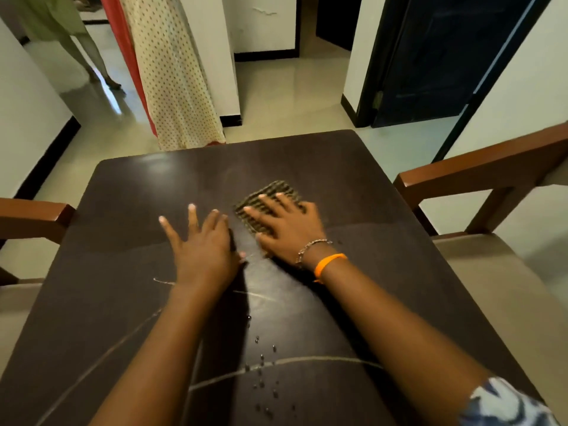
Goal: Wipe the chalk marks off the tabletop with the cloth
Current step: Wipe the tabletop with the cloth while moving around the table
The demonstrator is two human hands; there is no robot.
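A dark brown tabletop (123,265) fills the lower view. On it lies a folded, ribbed grey-brown cloth (276,189), a little past the middle. My right hand (285,229) presses flat on the cloth, fingers spread, covering its near part. My left hand (199,244) rests flat on the bare table just left of the cloth, fingers apart, holding nothing. Pale chalk lines (307,361) curve across the near part of the table, and a shorter chalk stroke (255,295) shows between my forearms. Small water drops (264,373) dot the surface near the chalk line.
Wooden chairs stand at the right (479,170) and left (33,216) of the table. A person in a dotted cream garment (175,87) stands beyond the far left corner. Another person's legs (92,63) show farther back. A dark door (430,56) is at the back right.
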